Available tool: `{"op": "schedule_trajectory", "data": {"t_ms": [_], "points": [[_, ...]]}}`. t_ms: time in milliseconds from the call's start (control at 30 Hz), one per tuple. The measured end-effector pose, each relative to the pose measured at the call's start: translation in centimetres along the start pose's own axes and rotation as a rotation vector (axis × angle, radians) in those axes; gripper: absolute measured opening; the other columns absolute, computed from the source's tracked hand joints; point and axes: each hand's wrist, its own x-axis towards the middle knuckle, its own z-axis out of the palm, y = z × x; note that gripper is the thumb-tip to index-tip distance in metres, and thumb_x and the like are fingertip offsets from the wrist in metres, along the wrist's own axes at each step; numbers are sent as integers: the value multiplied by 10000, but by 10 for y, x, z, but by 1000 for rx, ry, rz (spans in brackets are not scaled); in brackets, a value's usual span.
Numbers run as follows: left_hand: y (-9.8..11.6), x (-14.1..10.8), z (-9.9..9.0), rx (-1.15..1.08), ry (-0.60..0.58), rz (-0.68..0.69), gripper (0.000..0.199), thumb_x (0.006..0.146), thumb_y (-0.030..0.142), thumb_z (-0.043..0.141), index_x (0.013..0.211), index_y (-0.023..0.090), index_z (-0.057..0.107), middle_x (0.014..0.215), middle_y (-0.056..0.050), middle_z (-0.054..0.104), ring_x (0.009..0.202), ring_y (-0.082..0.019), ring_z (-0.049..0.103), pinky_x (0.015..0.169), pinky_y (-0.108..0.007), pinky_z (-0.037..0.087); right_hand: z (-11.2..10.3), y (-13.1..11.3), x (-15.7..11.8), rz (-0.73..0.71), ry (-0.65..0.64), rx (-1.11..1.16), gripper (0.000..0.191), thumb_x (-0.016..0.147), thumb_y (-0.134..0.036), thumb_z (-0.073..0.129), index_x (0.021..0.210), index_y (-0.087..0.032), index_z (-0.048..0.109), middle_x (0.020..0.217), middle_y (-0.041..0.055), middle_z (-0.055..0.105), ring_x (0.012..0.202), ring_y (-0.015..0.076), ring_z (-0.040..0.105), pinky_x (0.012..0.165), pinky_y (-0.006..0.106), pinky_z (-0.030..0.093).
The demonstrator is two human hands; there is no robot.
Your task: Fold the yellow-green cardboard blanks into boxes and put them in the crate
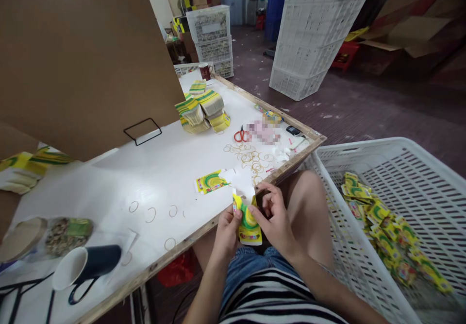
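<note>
No wording can be read for certain. The yellow box (pixel 249 224) between the hands carries a colourful logo near its lower end, too small to make out. Similar print marks the flat box (pixel 213 182) on the worktop (pixel 109 188). Pale marks on the dark red mug (pixel 204 72) are illegible too.

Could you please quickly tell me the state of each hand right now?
Left hand: closed, holding the yellow carton by its left edge.
Right hand: partly curled, thumb on the carton's right side; whether its grip is closed cannot be told.
</note>
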Motion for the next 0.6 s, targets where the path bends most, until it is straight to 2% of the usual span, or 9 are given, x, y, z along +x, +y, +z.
{"op": "schedule_trajectory", "data": {"t_ms": [100, 200, 267, 333, 400, 467, 533, 600], "points": [[-5, 3, -2, 31, 80, 37, 414, 695, 454, 802, 956, 150, 696, 845, -68, 755, 830, -242, 709, 768, -340, 553, -3, 2, 3, 70, -128, -19, 180, 868, -342, 592, 953, -184, 593, 806, 17, 574, 678, 144, 501, 630, 256, 458], [-5, 4, -2, 144, 71, 64, 409, 723, 467, 774, 943, 140, 662, 881, -82, 752, 835, -243, 708, 762, -338, 556, -6, 6, 4, 144, -199, -40, 246, 891, -379, 545, 757, -176, 577, 704, 15, 576, 643, 148, 526, 594, 250, 455], [-3, 3, -2, 246, 52, 108, 420, 750, 432, 762, 1026, 157, 606, 942, -89, 746, 866, -242, 706, 772, -333, 554, -7, 9, 6, 173, -175, -52, 237, 877, -388, 566, 784, -171, 591, 699, 15, 586, 644, 154, 548, 599, 253, 470], [1, 1, -2, 313, 18, 148, 496, 783, 368, 747, 1177, 200, 497, 1008, -88, 735, 917, -238, 701, 790, -327, 549, -8, 12, 7, 174, -138, -26, 220, 862, -378, 596, 933, -170, 609, 749, 17, 616, 659, 156, 570, 622, 258, 492], [6, -2, -3, 329, -40, 165, 619, 822, 318, 714, 1318, 255, 350, 1104, -93, 708, 990, -234, 685, 819, -328, 541, -11, 15, 9, 145, -116, 33, 347, 854, -352, 619, 1152, -185, 558, 855, 28, 645, 673, 148, 584, 632, 256, 505], [11, -4, -5, 324, -110, 149, 689, 847, 293, 687, 1391, 292, 264, 1202, -103, 665, 1052, -235, 661, 845, -334, 534, -15, 16, 11, 106, -150, 83, 442, 863, -327, 616, 1271, -206, 497, 951, 42, 651, 679, 137, 589, 630, 253, 512], [17, -6, -6, 314, -169, 104, 680, 846, 284, 686, 1399, 295, 289, 1247, -107, 636, 1068, -243, 651, 847, -336, 532, -20, 17, 12, 93, -241, 111, 418, 884, -318, 594, 1281, -218, 512, 1016, 54, 652, 717, 139, 606, 656, 260, 522], [21, -7, -7, 300, -208, 52, 619, 822, 285, 711, 1343, 271, 378, 1195, -102, 658, 1017, -248, 667, 816, -329, 536, -25, 15, 13, 105, -323, 126, 366, 901, -325, 576, 1249, -218, 552, 1051, 61, 658, 801, 158, 633, 716, 280, 533]]}}
